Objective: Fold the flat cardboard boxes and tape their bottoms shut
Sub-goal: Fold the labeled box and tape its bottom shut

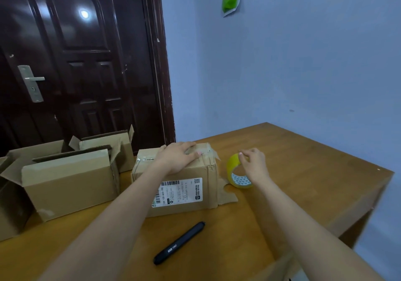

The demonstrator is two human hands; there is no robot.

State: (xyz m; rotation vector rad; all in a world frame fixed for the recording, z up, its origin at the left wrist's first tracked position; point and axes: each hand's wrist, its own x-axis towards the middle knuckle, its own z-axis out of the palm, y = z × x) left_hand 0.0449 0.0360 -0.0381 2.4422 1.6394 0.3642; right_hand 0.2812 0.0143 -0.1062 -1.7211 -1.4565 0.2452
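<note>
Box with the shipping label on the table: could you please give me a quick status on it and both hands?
Left hand flat on labelled box, pressing its taped top. Right hand pinching tape roll beside it. Black pen lies nearer, clear of work.

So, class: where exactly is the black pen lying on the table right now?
In the head view the black pen lies on the wooden table, near its front edge, just in front of the labelled cardboard box, between the person's forearms.

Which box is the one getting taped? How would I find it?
Look at the wooden table by the dark door. Right of the open boxes sits a closed box, under the left hand, beside the yellow tape roll. Only it has a white shipping label.
</note>
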